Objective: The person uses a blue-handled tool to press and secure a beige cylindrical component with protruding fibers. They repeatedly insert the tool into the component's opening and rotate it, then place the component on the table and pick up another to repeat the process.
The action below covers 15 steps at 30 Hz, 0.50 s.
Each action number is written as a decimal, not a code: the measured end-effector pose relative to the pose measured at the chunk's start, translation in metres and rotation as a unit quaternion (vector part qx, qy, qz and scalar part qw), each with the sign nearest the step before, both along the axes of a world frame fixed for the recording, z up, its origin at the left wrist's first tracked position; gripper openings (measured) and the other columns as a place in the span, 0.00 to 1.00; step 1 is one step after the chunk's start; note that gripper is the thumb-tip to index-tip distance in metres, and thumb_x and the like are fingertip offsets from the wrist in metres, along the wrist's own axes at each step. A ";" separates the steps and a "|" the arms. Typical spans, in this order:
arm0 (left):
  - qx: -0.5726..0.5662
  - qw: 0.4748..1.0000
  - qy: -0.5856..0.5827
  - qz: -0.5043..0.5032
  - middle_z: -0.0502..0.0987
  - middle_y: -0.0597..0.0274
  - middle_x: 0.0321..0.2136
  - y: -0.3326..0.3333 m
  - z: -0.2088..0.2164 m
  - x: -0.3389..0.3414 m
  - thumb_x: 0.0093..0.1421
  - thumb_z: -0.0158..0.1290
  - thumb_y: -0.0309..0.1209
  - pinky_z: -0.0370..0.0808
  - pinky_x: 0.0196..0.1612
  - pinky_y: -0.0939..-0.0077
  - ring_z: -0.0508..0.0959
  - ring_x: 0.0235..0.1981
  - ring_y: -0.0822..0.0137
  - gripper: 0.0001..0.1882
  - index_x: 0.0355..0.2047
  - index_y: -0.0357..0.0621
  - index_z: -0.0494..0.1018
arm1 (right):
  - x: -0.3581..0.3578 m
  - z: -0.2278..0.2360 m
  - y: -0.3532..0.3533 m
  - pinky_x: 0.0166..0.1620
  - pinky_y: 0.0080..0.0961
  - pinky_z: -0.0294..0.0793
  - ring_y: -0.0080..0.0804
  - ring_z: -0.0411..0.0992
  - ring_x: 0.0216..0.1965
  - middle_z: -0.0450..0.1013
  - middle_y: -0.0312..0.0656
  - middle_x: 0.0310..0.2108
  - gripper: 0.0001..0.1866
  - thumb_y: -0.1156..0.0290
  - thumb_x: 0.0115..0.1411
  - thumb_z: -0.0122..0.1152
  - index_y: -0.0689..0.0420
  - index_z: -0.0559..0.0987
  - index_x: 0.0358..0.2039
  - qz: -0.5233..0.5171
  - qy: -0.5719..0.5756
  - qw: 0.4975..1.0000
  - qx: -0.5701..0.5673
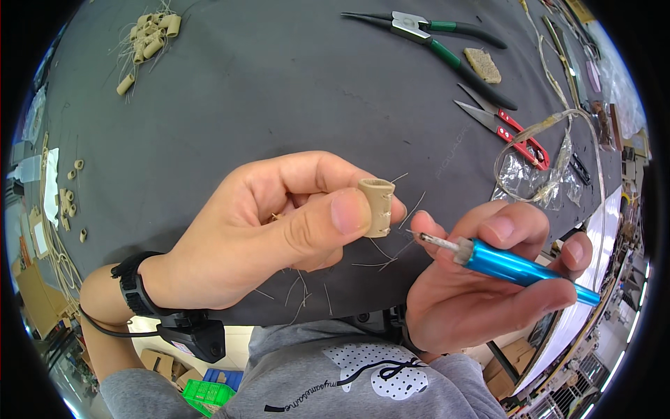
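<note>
The right hand (464, 300) curls loosely round a blue-handled needle tool (518, 267); the left hand (269, 223) pinches a stitched tan tube (379, 208) between thumb and fingers, near the needle tip; a slack right grip could slip, pricking the left; red snips (504, 133) lie beyond.

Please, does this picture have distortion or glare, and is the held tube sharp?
Head view: fisheye curves the table, corners are black; head view: glare on the blue-handled tool and crumpled clear plastic; head view: tan tube looks fairly sharp.
</note>
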<state>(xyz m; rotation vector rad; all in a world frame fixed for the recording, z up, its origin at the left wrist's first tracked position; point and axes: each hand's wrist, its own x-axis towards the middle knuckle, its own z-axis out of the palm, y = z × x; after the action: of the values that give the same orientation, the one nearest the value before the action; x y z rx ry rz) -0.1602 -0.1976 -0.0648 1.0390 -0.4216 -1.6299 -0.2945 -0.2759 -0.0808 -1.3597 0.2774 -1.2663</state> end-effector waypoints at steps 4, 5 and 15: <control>0.002 1.000 -0.006 0.005 0.60 0.72 0.14 0.000 0.001 0.000 0.50 0.47 0.44 0.52 0.18 0.86 0.52 0.11 0.82 0.18 0.28 0.40 0.62 | -0.002 0.001 0.000 0.20 0.23 0.75 0.26 0.63 0.16 0.62 0.48 0.27 0.18 0.53 0.58 0.24 0.50 0.54 0.42 0.012 0.009 1.000 -0.001; -0.001 1.000 -0.007 0.005 0.61 0.71 0.15 0.000 0.000 0.000 0.50 0.48 0.44 0.52 0.18 0.86 0.52 0.12 0.82 0.18 0.28 0.40 0.62 | -0.003 0.001 -0.002 0.20 0.22 0.74 0.26 0.63 0.15 0.62 0.48 0.28 0.18 0.53 0.58 0.23 0.50 0.54 0.42 0.020 0.019 1.000 -0.012; 0.011 1.000 0.010 -0.005 0.65 0.69 0.18 0.000 0.000 0.002 0.49 0.49 0.42 0.53 0.18 0.87 0.53 0.13 0.82 0.16 0.25 0.43 0.61 | 0.005 0.001 0.002 0.21 0.24 0.75 0.26 0.65 0.16 0.63 0.47 0.26 0.16 0.53 0.58 0.23 0.49 0.56 0.36 -0.012 -0.004 1.000 0.022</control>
<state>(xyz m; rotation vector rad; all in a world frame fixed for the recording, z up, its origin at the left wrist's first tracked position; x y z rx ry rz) -0.1582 -0.1977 -0.0648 1.0379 -0.3969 -1.6548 -0.2896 -0.2737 -0.0800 -1.3164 0.3151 -1.2795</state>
